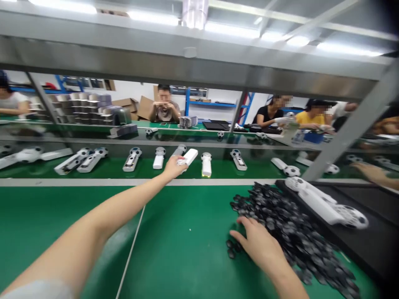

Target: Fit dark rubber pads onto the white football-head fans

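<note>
My left arm reaches out to the far strip beyond the bench edge, and my left hand point(175, 167) is closed on a white soccer-ball handheld fan point(190, 157). Its white handle points up and right; my fingers cover part of it. Just right of it lies another white fan point(206, 165) with a ball-patterned head. My right hand point(258, 241) hovers at the left edge of a heap of small black pieces point(280, 220). Thumb and forefinger are spread, with nothing visible between them. A few black pieces point(231, 249) lie loose beside the thumb.
More fans, some with open handles point(132, 160), lie along the green strip behind the pale rail point(93, 182). A black tray point(358, 245) at right carries white fans point(324, 203). A slanted metal post point(346, 128) stands right. Several people sit across the line.
</note>
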Action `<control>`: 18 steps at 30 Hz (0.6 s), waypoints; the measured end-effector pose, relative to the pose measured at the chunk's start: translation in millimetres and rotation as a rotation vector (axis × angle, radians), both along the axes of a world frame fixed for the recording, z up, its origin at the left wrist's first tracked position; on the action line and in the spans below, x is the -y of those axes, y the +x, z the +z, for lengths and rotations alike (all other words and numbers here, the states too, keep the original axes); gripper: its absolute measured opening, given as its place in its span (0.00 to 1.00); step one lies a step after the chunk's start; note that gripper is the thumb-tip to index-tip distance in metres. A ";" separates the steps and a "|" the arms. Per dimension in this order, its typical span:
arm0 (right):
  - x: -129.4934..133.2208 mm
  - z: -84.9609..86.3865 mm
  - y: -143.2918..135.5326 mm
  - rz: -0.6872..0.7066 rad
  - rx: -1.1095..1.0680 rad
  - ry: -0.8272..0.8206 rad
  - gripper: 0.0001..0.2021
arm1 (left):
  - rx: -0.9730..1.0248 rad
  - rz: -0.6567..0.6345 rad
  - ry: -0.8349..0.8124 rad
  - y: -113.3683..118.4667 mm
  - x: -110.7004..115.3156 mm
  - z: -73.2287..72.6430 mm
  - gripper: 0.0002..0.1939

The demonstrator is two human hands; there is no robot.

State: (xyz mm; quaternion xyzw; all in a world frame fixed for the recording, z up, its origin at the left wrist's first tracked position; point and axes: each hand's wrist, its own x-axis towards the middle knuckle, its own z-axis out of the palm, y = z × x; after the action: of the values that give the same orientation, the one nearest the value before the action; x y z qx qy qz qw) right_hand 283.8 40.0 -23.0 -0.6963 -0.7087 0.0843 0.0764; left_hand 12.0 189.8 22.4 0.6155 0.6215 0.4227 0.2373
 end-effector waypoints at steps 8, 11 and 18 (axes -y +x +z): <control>-1.0 -0.3 1.2 0.236 -0.261 -0.232 0.16 | -0.101 -0.076 -0.061 13.8 -14.4 -50.7 0.44; 1.7 2.6 -0.7 0.271 -0.254 -0.278 0.17 | -0.081 -0.109 -0.071 15.2 9.1 -49.5 0.45; 7.4 -2.1 -6.1 0.327 -0.238 -0.214 0.11 | 0.054 -0.540 0.297 27.9 174.2 33.0 0.17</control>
State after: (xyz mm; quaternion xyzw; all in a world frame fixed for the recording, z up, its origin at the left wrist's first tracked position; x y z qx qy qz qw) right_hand 277.8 32.6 -25.2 -0.5615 -0.7850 0.2520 0.0706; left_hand 39.9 15.6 55.4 0.7749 0.3604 0.4469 0.2646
